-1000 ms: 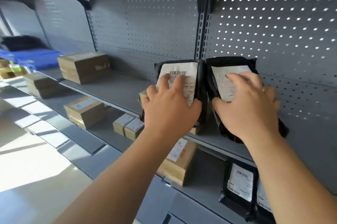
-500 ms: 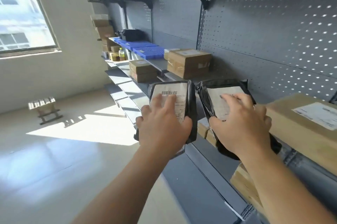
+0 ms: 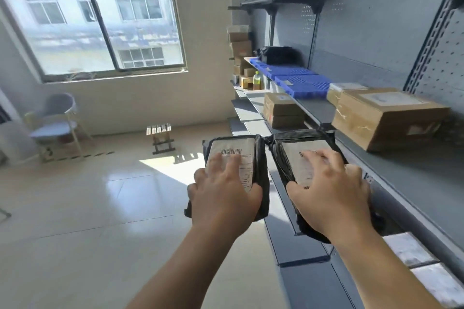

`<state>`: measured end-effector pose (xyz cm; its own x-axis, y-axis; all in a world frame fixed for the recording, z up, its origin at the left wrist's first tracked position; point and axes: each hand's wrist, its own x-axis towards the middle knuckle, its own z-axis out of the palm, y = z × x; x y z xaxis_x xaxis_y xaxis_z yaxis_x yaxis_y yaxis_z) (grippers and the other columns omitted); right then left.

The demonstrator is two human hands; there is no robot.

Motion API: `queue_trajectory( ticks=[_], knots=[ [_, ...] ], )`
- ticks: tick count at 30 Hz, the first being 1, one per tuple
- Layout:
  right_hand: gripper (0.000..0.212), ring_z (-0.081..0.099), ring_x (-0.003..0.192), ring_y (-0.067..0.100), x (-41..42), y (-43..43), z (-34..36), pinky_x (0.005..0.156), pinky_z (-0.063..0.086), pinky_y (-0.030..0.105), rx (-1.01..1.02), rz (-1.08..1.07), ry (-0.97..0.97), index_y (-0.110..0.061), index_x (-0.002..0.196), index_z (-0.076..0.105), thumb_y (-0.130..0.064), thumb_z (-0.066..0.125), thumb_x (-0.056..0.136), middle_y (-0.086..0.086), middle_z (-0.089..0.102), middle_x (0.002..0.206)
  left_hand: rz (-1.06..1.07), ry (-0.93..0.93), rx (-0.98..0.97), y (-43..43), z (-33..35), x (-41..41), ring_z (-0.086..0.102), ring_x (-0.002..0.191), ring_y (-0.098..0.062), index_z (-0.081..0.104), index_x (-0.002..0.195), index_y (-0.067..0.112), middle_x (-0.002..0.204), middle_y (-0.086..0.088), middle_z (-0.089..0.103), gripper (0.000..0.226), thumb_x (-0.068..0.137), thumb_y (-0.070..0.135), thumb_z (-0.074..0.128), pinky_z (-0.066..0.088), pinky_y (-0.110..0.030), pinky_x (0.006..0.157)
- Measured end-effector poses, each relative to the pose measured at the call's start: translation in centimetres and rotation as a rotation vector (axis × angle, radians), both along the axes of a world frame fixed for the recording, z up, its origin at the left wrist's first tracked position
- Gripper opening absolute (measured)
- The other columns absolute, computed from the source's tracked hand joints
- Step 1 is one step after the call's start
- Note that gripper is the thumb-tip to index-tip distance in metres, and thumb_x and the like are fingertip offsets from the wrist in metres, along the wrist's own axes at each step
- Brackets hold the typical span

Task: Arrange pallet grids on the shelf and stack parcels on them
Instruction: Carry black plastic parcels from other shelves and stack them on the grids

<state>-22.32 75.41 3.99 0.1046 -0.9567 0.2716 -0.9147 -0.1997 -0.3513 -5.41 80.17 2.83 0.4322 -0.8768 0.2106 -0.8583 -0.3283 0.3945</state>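
1. In the head view the grey shelf [image 3: 411, 183] ran along our right. Blue pallet grids [image 3: 298, 78] lay at its far end, and a large cardboard box [image 3: 384, 117] stood nearer, just beyond the right parcel [image 3: 282, 165]. Smaller stacked boxes [image 3: 281, 110] sat to its left.
2. A stool [image 3: 160, 138] and a chair [image 3: 57, 120] stood on the floor, well apart from us.
3. Our left hand [image 3: 223, 198] gripped the left parcel [image 3: 233, 148] over the floor, fingers spread on its label.
4. Our right hand [image 3: 331, 198] gripped the right parcel likewise, at the shelf's front edge. The two parcels were side by side.
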Motion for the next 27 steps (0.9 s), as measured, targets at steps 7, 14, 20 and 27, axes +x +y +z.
queue_trajectory(
  ticks=[7,14,20,27],
  knots=[
    [0.067,0.037,0.126,0.032,4.9,-10.7,0.1,0.105,0.034,0.049,0.016,0.184,-0.011,-0.04,0.147,0.037,-0.054,0.054,0.083,-0.008,0.033,0.152,0.205,-0.025,0.005,-7.4,-0.2,3.9,0.032,0.132,-0.03,0.029,0.147,0.043,0.161,0.008,0.019,0.067,0.083,0.058,0.046,0.03,-0.048,0.108],
    [0.067,0.037,0.126,0.031,12.3,-18.4,-1.2,0.106,0.034,0.046,0.056,0.337,-0.002,-0.042,0.147,0.036,-0.054,0.053,0.084,-0.01,0.032,0.153,0.344,-0.04,0.039,-13.1,-1.4,10.4,0.035,0.128,-0.031,0.029,0.145,0.041,0.159,0.006,0.023,0.065,0.085,0.057,0.047,0.031,-0.046,0.103],
    [0.066,0.036,0.125,0.031,21.0,-25.8,-2.4,0.105,0.031,0.046,0.054,0.376,0.033,-0.04,0.148,0.036,-0.052,0.054,0.085,-0.009,0.031,0.153,0.385,-0.002,0.03,-20.0,-3.1,18.9,0.035,0.128,-0.033,0.03,0.147,0.04,0.159,0.005,0.023,0.066,0.085,0.056,0.049,0.031,-0.045,0.103],
    [0.067,0.037,0.125,0.03,31.4,-35.8,-1.2,0.106,0.032,0.045,0.053,0.291,0.061,-0.042,0.148,0.035,-0.055,0.052,0.084,-0.011,0.03,0.154,0.314,-0.01,0.019,-30.8,-2.5,29.9,0.035,0.13,-0.032,0.027,0.145,0.042,0.16,0.007,0.021,0.065,0.085,0.058,0.046,0.033,-0.047,0.105]
  ],
)
